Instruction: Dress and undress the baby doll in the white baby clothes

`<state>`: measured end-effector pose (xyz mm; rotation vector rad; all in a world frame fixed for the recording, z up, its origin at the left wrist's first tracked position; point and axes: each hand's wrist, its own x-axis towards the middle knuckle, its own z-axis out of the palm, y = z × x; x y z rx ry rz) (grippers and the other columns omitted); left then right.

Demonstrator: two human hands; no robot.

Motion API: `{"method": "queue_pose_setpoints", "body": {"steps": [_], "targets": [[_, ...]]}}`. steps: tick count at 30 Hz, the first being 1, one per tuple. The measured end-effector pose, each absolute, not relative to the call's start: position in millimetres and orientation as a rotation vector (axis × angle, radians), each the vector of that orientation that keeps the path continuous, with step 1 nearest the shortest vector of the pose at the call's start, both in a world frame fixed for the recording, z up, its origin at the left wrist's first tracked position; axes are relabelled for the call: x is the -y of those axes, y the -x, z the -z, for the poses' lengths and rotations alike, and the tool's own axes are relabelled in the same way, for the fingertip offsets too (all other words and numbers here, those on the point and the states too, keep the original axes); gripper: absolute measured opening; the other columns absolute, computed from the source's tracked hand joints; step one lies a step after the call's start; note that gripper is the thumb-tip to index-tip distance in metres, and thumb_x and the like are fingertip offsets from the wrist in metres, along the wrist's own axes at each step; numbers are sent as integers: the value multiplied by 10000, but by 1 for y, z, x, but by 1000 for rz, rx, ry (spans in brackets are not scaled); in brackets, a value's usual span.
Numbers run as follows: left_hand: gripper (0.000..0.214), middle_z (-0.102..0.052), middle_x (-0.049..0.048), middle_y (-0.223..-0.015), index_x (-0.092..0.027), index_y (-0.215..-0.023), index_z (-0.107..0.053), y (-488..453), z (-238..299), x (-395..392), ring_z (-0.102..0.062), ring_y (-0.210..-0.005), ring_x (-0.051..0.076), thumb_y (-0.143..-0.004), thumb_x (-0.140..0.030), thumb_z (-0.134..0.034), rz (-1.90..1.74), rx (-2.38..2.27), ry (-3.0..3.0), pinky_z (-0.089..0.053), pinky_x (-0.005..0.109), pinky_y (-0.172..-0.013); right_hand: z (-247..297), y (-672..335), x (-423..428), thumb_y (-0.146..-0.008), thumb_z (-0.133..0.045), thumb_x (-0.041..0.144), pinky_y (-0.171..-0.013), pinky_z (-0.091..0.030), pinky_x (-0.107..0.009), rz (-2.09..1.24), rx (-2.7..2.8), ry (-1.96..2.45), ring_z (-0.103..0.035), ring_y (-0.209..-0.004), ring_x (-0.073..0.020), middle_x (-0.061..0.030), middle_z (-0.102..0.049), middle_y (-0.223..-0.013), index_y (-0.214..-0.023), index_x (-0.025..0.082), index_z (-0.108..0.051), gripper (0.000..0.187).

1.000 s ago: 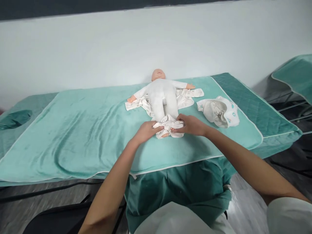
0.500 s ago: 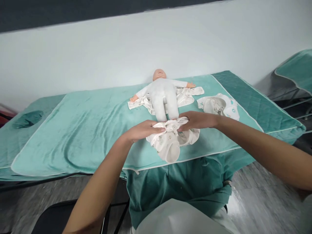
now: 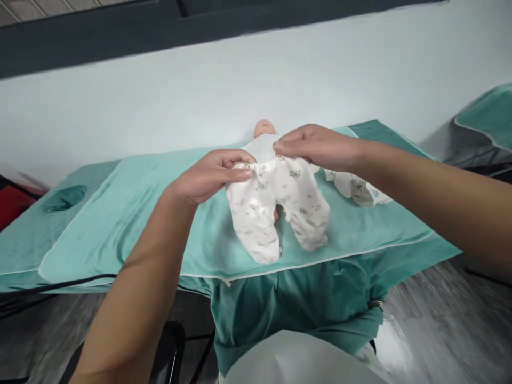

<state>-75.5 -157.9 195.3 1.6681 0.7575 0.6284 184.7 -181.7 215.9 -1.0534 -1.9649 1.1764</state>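
White baby pants [image 3: 256, 208] with a small printed pattern hang spread out between my two hands, legs downward. My left hand [image 3: 218, 173] pinches the waistband at its left side, thumb on the front. At the right side of the waistband, my right hand [image 3: 318, 146] is closed on the cloth. Behind the pants lies a baby doll [image 3: 264, 128] on its back; its head and part of its white torso show, and the pants and my hands cover most of the rest. Bits of its feet peek out between the pant legs.
A white garment with blue print [image 3: 362, 192] lies right of the doll. Beneath everything is a light green sheet [image 3: 160, 213] on a massage bed with a face hole [image 3: 64, 198] at left. A white wall [image 3: 160, 101] stands behind; a black chair [image 3: 168, 346] is at lower left.
My hands have lifted the bunched pants up and forward, and the legs have dropped open. The pants now cover the doll's legs and lower torso from view.
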Motion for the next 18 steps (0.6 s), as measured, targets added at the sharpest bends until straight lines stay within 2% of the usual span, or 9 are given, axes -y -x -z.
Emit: {"method": "queue_pose_setpoints", "body": {"steps": [3, 5, 9, 11, 15, 18], "targets": [[400, -737, 50, -872, -172, -961, -751, 73, -206, 163, -711, -803, 216, -682, -434, -866, -602, -834, -1769, -551, 286, -653, -225, -174, 181, -811, -791, 525, -573, -389, -223, -1185, 1962, 847, -484, -626, -85, 31, -536, -691, -749, 176, -622, 392], [411, -727, 43, -850, -177, -917, -746, 71, -206, 166, -722, -829, 252, -650, -463, -871, -602, -878, -1807, -571, 318, -644, -228, -169, 180, -816, -787, 530, -573, -377, -219, -1195, 1947, 754, -473, -627, -78, 34, -525, -706, -756, 178, -611, 399], [375, -677, 26, -775, -179, -804, -681, 67, -204, 170, -722, -837, 275, -605, -412, -896, -787, -965, -1827, -567, 327, -599, -229, -164, 180, -928, -580, 654, -520, -343, -215, -1218, 2003, 800, -419, -556, -68, 27, -493, -665, -717, 176, -605, 523], [351, -660, 21, -781, -179, -797, -645, 64, -205, 172, -714, -832, 254, -624, -363, -890, -868, -953, -1822, -548, 307, -601, -228, -164, 181, -944, -533, 671, -531, -370, -222, -1207, 2055, 912, -459, -571, -82, 15, -526, -655, -731, 178, -642, 548], [334, -613, -13, -739, -195, -788, -598, 61, -214, 178, -663, -712, 168, -652, -325, -873, -939, -889, -1864, -483, 245, -556, -229, -166, 181, -864, -716, 576, -584, -418, -228, -1196, 2084, 979, -529, -641, -104, 19, -524, -626, -691, 178, -642, 441], [352, -602, -18, -738, -190, -775, -591, 66, -219, 180, -654, -698, 152, -670, -379, -870, -911, -913, -1919, -485, 238, -561, -235, -171, 177, -842, -772, 489, -588, -417, -222, -1167, 2001, 887, -528, -643, -91, 35, -514, -643, -681, 175, -615, 386]]}}
